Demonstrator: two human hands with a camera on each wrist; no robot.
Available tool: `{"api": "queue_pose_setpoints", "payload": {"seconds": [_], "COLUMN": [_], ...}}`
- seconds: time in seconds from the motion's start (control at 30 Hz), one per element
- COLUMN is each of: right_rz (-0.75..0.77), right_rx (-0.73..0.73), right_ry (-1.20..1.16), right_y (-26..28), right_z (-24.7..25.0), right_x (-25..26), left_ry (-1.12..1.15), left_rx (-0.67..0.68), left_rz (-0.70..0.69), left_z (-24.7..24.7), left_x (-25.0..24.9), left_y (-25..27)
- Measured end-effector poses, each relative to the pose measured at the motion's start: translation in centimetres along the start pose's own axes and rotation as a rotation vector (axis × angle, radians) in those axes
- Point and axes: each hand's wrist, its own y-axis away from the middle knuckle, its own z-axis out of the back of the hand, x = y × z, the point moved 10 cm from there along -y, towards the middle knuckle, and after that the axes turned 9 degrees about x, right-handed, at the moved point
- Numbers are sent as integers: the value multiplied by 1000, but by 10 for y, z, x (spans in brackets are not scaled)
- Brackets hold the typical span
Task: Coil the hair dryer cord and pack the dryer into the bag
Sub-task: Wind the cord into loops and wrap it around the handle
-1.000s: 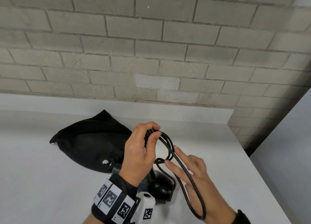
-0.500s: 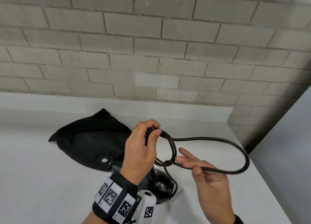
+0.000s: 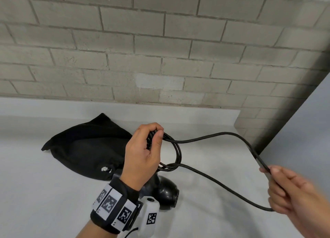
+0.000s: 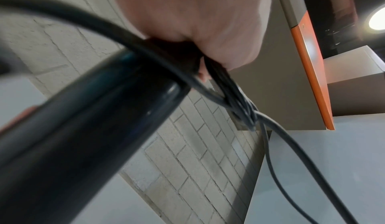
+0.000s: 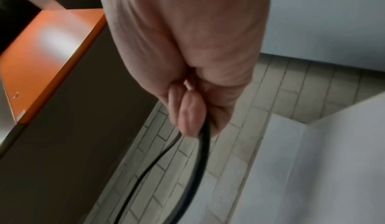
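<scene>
- Since half a second before, the right hand [image 3: 292, 193] had swung out to the right and nearer the table's front, drawing the loose loop of thin black rubber-sheathed cord [image 3: 214, 180] long and flat; the left hand [image 3: 142, 152] had hardly shifted.
- The left hand was clenched round a bundle of finished coils, thumb pressed over the strands, with the glossy black plastic hair dryer [image 3: 166, 189] below it; whether the dryer stood on the white table [image 3: 44, 193] or hung from the grip could not be told.
- The right hand was pinching the cord at the far bend of the loop, between thumb and fingers [image 5: 189, 117].
- The soft black fabric drawstring bag [image 3: 85, 148] lay crumpled on the table behind the left hand, just beside the dryer, nothing yet in it.
- Risk: the long loop could twist on its way back to the left hand, so that it would lie across the other coils and tangle them.
- Risk: opening the left thumb to take in the new turn could let the held strands spring loose, since the cord looked stiff.
- Risk: a hard pull from the right hand could tip or drag the dryer.
- Risk: the cord's free end, out of sight, could snag at the table edge.
</scene>
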Motion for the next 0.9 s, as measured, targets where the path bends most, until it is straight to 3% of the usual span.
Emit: {"api": "queue_pose_setpoints", "payload": {"seconds": [0.1, 0.2, 0.3, 0.37, 0.47, 0.57, 0.8, 0.9], "right_rz": [7, 71, 223, 465, 718, 653, 831, 882], "right_rx": [-100, -139, -201, -223, 53, 350, 332, 246], "right_ry": [151, 365, 732, 913, 886, 920, 1271, 1140], "right_y": [-7, -9, -2, 16, 36, 30, 25, 31], "right_z": [17, 3, -39, -86, -165, -211, -232, -223], "right_x": [-1, -7, -9, 8, 12, -11, 1, 29], "left_ry": [-12, 0, -3, -30, -27, -27, -31, -18], "left_rx": [1, -27, -42, -35, -44, -44, -48, -50], "left_rz": [-24, -6, -8, -28, -19, -10, -20, -9], "left_z": [-3, 2, 6, 6, 6, 7, 5, 5], "left_x": [-7, -2, -2, -6, -6, -4, -5, -2], "left_y": [-1, -1, 0, 1, 1, 2, 2, 3]}}
